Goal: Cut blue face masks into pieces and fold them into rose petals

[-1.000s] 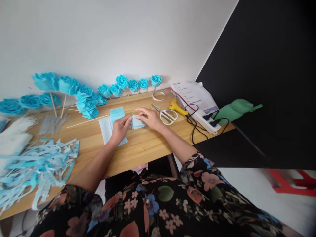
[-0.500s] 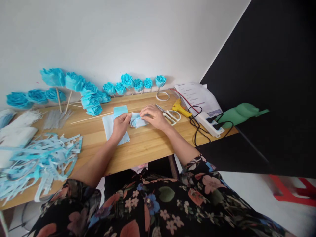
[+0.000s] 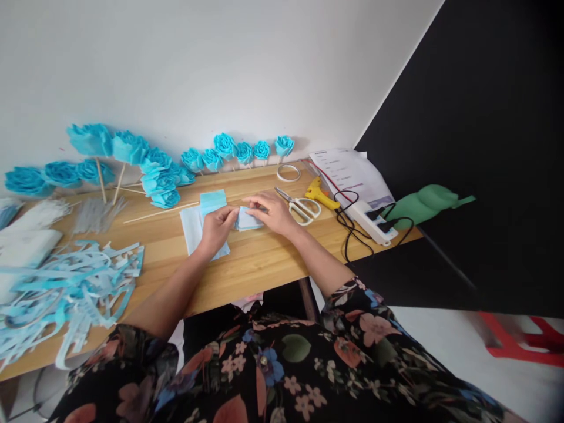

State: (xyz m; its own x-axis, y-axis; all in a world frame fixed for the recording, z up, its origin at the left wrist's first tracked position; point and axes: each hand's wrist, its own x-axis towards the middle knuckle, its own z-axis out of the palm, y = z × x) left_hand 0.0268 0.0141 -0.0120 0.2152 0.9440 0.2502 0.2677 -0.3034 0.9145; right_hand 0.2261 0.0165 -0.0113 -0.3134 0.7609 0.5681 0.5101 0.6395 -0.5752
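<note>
Between my hands is a small light-blue and white piece of folded sheet (image 3: 249,220), paper or thin fabric. My left hand (image 3: 218,229) is closed, pinching the piece's left edge between thumb and fingers. My right hand (image 3: 273,212) curves over its right side, thumb and fingertips on it. Under and beyond my left hand lie flat pale sheets (image 3: 190,226) with a brighter blue sheet (image 3: 212,198) across them. White-handled scissors (image 3: 304,210) lie just right of my right hand.
Blue flowers (image 3: 224,145) on sticks line the wall. Cut strips (image 3: 83,288) heap at the left. A yellow glue gun (image 3: 321,194), a tape roll (image 3: 288,172), papers (image 3: 352,176) and a power strip (image 3: 374,223) with black cables sit at the right.
The piece in my hands was crumpled on its left side and now looks flatter and more squared. My hands stay at nearly the same spot. The view has shifted slightly.
</note>
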